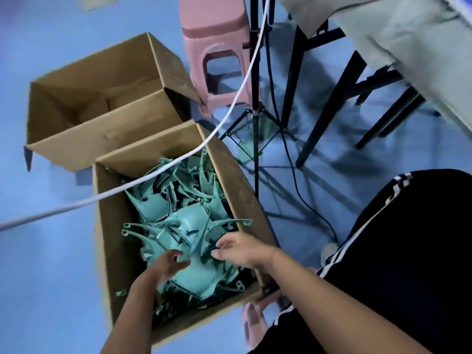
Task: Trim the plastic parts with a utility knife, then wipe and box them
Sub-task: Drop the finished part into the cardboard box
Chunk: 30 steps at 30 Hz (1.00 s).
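Both hands, left hand and right hand, reach with fingers loosely apart, gripping nothing, over teal plastic parts heaped beneath them in the cardboard box; light, stiff-looking, tangle-prone, probably best lifted by the broad shell.

On the blue floor stand two cardboard boxes (side by side), a pink stool, a tripod

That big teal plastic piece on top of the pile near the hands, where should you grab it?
Grip the teal curved plastic shell by its broad smooth body, coming straight down from above. It lies on top of the heap in the brown cardboard box, while its thin pointed arms tangle with neighbours and would likely snag.
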{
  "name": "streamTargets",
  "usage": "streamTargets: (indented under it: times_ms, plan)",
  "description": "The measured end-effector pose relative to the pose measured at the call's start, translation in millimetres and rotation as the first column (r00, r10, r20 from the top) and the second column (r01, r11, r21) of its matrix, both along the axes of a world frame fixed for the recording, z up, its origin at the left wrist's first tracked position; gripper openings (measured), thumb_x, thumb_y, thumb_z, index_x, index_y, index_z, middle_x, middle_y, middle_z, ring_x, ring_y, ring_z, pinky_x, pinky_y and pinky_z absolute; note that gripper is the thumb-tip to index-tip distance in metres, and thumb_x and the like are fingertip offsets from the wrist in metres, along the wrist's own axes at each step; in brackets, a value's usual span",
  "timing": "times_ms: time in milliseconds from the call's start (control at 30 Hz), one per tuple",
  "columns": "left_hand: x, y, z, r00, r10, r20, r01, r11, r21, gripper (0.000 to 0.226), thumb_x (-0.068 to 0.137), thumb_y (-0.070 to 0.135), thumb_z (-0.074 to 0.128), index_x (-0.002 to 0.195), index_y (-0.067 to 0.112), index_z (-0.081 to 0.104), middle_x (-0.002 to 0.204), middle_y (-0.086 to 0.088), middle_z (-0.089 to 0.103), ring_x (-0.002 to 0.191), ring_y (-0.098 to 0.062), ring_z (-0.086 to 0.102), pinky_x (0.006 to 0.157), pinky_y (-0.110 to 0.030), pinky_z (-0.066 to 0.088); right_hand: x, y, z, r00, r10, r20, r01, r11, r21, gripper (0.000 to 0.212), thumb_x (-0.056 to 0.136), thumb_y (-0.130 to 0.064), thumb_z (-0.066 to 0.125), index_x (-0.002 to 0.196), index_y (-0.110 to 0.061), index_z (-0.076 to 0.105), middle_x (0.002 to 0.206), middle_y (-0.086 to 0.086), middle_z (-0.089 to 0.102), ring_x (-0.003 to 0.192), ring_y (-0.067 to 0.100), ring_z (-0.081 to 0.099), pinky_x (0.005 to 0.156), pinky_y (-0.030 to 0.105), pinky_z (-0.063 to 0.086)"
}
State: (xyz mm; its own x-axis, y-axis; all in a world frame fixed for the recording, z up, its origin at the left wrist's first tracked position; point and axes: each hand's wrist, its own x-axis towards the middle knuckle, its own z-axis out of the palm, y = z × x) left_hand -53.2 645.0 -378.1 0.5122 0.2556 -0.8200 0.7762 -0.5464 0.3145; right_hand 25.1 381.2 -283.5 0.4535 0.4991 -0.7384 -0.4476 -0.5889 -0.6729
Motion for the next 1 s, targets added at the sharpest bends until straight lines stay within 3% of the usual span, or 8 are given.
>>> streamTargets:
  times_ms: [167,267,367,467,567,767,933,1000]
  plan:
    - [22,-16,-1,0.999,-0.053,0.011,0.046,0.933,0.358,0.050,0.098,0.039,0.063,0.135,0.005,0.055,0.136,-0.020,0.062,0.122,-0.036,0.060,0.097,-0.037,0.048,11,-31,-2,0.985,-0.151,0.080,0.161,0.977,-0.139,0.027,0.100,-0.045,0.066,0.099,-0.017,0.066,0.103,0.001,0.071,0.089,0.016,0.066,0.084,0.030,0.050]
    - [52,-69,17,0.934,0.061,0.352,-0.174,0.937,0.301,0.030,0.094,0.021,0.065,0.119,0.003,0.065,0.116,-0.021,0.071,0.099,-0.035,0.064,0.079,-0.034,0.044,18,-43,13,0.960,-0.251,0.125,0.266,0.955,-0.128,0.028,0.102,-0.041,0.064,0.093,-0.014,0.064,0.087,0.000,0.068,0.080,0.018,0.066,0.084,0.036,0.053]
    - [90,-147,59,0.709,0.069,0.702,-0.199,0.974,0.105,0.015,0.091,0.007,0.067,0.105,0.008,0.070,0.100,-0.011,0.074,0.095,-0.031,0.069,0.080,-0.034,0.047,29,-59,46,0.888,-0.343,0.307,0.380,0.922,-0.068,0.021,0.100,-0.034,0.066,0.098,-0.014,0.072,0.094,0.000,0.072,0.095,0.022,0.070,0.087,0.035,0.055]
    - [125,-239,120,0.436,0.083,0.896,-0.002,0.996,-0.091,0.017,0.081,0.011,0.065,0.095,0.022,0.067,0.088,0.002,0.070,0.082,-0.015,0.066,0.074,-0.027,0.048,40,-97,95,0.666,-0.436,0.605,0.482,0.871,0.096,0.015,0.096,-0.027,0.068,0.104,-0.017,0.076,0.102,0.002,0.075,0.099,0.019,0.068,0.088,0.033,0.054]
    - [144,-336,186,0.197,0.156,0.968,0.195,0.961,-0.194,0.014,0.082,0.018,0.061,0.091,0.029,0.060,0.085,0.015,0.065,0.078,0.000,0.058,0.070,-0.014,0.044,36,-174,146,0.303,-0.516,0.801,0.580,0.767,0.274,0.013,0.095,-0.019,0.070,0.106,-0.014,0.075,0.105,0.004,0.074,0.102,0.021,0.066,0.093,0.038,0.052]
    - [117,-517,292,-0.138,0.224,0.965,0.648,0.757,-0.084,0.010,0.095,0.018,0.062,0.101,0.024,0.058,0.084,0.015,0.057,0.081,0.001,0.061,0.074,-0.015,0.046,-36,-337,240,-0.242,-0.562,0.791,0.652,0.509,0.562,0.008,0.096,-0.010,0.071,0.102,-0.013,0.075,0.087,-0.007,0.073,0.076,0.000,0.064,0.074,0.019,0.051]
    - [81,-648,336,-0.028,0.218,0.976,0.848,0.523,-0.092,0.013,0.092,0.009,0.063,0.093,0.022,0.060,0.082,0.013,0.064,0.077,-0.005,0.063,0.065,-0.022,0.049,-108,-453,269,-0.445,-0.400,0.801,0.777,0.273,0.568,0.009,0.099,-0.022,0.065,0.095,-0.018,0.072,0.072,-0.001,0.067,0.066,0.023,0.067,0.062,0.044,0.058]
    - [69,-693,338,0.023,0.139,0.990,0.878,0.470,-0.087,0.009,0.086,0.006,0.063,0.091,0.014,0.064,0.083,0.007,0.067,0.077,-0.008,0.063,0.068,-0.030,0.053,-133,-505,260,-0.369,-0.147,0.917,0.922,0.065,0.382,0.007,0.095,-0.017,0.068,0.091,-0.014,0.073,0.076,0.000,0.070,0.073,0.025,0.067,0.073,0.047,0.055]
